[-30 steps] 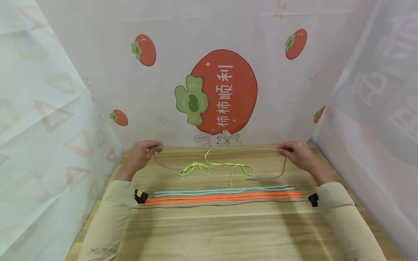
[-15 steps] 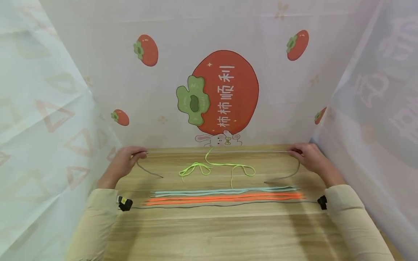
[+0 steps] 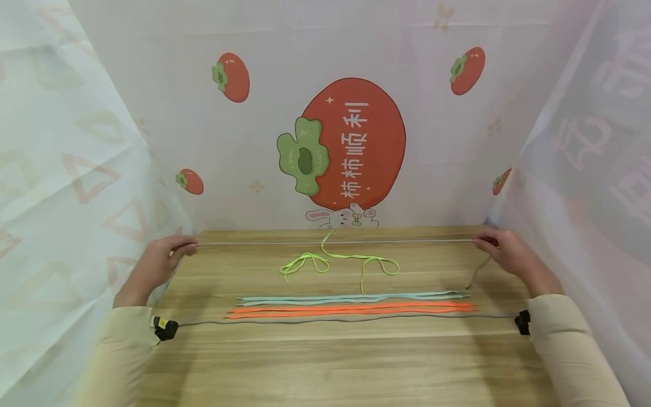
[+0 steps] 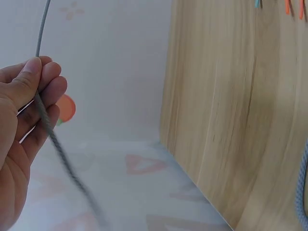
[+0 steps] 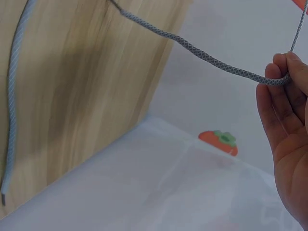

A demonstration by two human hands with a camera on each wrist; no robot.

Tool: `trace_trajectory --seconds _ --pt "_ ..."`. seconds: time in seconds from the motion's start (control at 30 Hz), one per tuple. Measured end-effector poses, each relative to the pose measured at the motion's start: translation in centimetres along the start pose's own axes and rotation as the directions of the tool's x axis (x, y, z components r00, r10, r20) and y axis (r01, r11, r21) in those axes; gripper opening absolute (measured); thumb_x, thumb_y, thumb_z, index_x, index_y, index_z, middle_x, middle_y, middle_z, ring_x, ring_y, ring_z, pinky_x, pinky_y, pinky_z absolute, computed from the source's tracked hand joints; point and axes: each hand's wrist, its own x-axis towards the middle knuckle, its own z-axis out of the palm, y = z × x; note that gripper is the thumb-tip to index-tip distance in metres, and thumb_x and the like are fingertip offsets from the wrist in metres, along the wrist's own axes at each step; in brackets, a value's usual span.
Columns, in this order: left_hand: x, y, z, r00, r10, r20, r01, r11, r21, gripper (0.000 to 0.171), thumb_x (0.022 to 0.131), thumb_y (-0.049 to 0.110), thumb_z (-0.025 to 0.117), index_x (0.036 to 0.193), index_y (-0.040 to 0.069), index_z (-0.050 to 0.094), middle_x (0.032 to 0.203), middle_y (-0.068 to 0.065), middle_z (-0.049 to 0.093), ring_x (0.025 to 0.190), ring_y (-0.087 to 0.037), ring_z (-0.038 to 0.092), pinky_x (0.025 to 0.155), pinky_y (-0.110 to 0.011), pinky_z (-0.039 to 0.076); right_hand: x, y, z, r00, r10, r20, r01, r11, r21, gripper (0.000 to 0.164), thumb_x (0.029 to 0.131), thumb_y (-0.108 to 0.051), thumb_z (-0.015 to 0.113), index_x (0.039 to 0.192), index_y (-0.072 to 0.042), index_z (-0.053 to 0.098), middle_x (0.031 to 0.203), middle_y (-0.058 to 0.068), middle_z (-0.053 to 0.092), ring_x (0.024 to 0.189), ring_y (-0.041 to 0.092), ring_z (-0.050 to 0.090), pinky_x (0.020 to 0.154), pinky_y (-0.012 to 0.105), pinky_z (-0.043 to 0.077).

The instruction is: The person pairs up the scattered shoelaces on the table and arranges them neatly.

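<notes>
A grey shoelace [image 3: 335, 242] is stretched straight between both hands across the back of the table. My left hand [image 3: 165, 260] pinches it between thumb and fingers; in the left wrist view a tail of this braided lace [image 4: 65, 161] trails below the fingers. At the right, my right hand [image 3: 508, 251] pinches the other end part, and its loose tail [image 5: 202, 54] with a dark tip hangs toward the table. Nearer me lies a second grey shoelace [image 3: 325, 321], laid out sideways. Orange shoelaces [image 3: 356, 308] and light blue shoelaces [image 3: 351, 297] lie parallel just beyond it.
Two bunches of yellow-green shoelace, one looped on the left [image 3: 305, 263] and one curving on the right [image 3: 381, 261], lie behind the blue laces. The wooden table [image 3: 325, 367] is enclosed by printed cloth walls [image 3: 427, 169] at the back and sides.
Both hands have moved apart and slightly nearer, the left going left and the right going right. The taut span of grey lace is longer, and its loose tails are shorter.
</notes>
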Motion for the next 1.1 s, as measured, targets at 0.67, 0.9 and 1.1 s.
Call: trace_trajectory --seconds 0.67,0.9,1.1 --pt "-6.7 -4.2 -2.9 0.995 -0.104 -0.003 0.104 0.992 0.076 0.012 0.093 -0.005 0.074 0.100 0.003 0.079 0.081 -0.005 0.079 0.074 0.013 0.059 0.063 -0.008 0.041 -4.7 4.2 -1.8 0.986 0.149 0.078 -0.143 0.987 -0.076 0.013 0.103 -0.007 0.068 0.104 0.002 0.077 0.085 0.004 0.074 0.067 -0.006 0.052 0.057 0.024 0.047" --pt "-9.0 -4.9 -2.9 0.990 -0.137 0.019 0.134 0.984 0.116 0.012 0.092 -0.004 0.076 0.099 0.004 0.079 0.079 -0.002 0.078 0.072 0.013 0.059 0.063 -0.008 0.041 -6.4 5.5 -1.8 0.969 0.197 0.147 -0.181 0.977 -0.111 0.017 0.104 -0.011 0.066 0.105 0.003 0.076 0.085 0.004 0.073 0.067 -0.005 0.051 0.059 0.024 0.046" --pt "-10.2 -5.2 -3.3 0.979 -0.189 0.072 0.177 0.973 0.146 0.009 0.093 0.000 0.076 0.100 0.005 0.080 0.080 0.000 0.078 0.069 0.007 0.062 0.061 -0.017 0.046 -7.9 6.3 -1.6 0.940 0.262 0.217 -0.242 0.964 -0.114 0.025 0.108 -0.014 0.062 0.113 0.008 0.073 0.090 0.010 0.074 0.069 -0.003 0.053 0.060 0.025 0.048"
